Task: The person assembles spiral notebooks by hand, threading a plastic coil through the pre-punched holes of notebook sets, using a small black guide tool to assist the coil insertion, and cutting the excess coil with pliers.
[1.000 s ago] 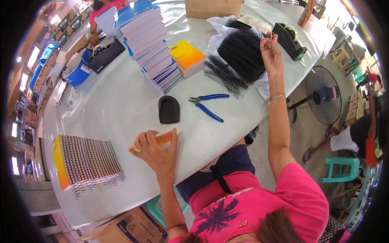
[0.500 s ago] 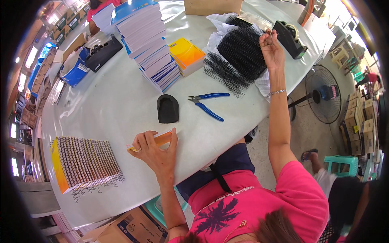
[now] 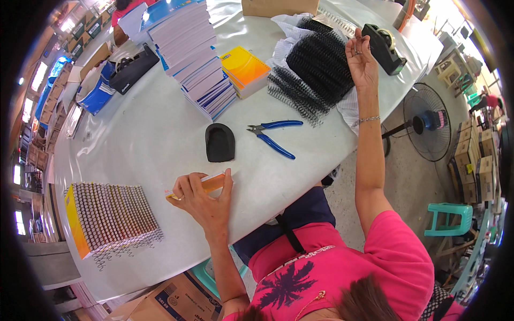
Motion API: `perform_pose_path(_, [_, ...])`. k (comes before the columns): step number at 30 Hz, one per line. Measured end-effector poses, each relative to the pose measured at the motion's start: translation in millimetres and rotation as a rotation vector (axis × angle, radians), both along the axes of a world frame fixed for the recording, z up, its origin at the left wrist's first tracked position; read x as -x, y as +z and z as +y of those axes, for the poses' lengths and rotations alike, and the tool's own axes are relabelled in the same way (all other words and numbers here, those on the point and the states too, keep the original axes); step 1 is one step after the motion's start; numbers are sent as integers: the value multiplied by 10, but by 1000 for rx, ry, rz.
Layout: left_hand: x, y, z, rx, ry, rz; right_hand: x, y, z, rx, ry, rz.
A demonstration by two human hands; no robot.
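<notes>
My left hand [image 3: 206, 200] grips a small orange-covered notebook [image 3: 214, 183] by its edges, held on the table close to its near edge. Stretched out to the far right, my right hand [image 3: 362, 64] has its fingers curled together; whatever they pinch is too small to make out. Beside it lies a heap of black spiral binding coils [image 3: 318, 67] on white wrapping. A black hollow rounded block [image 3: 220, 143] sits just beyond my left hand. Blue-handled cutting pliers [image 3: 276, 136] lie with their handles apart to its right.
Coil-bound notebooks [image 3: 112, 216] stand in a row at the left. Tall book stacks [image 3: 184, 48] and a yellow-orange notebook pile [image 3: 245, 69] are at the back. Tape dispensers [image 3: 384, 49] sit at both sides. A floor fan [image 3: 426, 120] stands beyond the right edge.
My right hand has shifted slightly upward and right beside the coils. My left hand keeps its hold on the notebook. A person's leg and sandal at the right have gone from view.
</notes>
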State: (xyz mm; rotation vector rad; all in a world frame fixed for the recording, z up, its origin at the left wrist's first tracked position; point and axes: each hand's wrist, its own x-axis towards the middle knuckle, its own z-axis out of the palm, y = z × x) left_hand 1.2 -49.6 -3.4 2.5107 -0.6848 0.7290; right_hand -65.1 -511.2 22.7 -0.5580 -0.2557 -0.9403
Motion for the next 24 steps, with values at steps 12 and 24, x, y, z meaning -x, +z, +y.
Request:
perform_pose_path(12, [0, 36, 28, 52, -6, 55, -69, 381, 2055, 1015, 161, 817])
perform_pose_path(24, [7, 4, 29, 58, -11, 38, -122, 171, 2816, 1483, 6, 852])
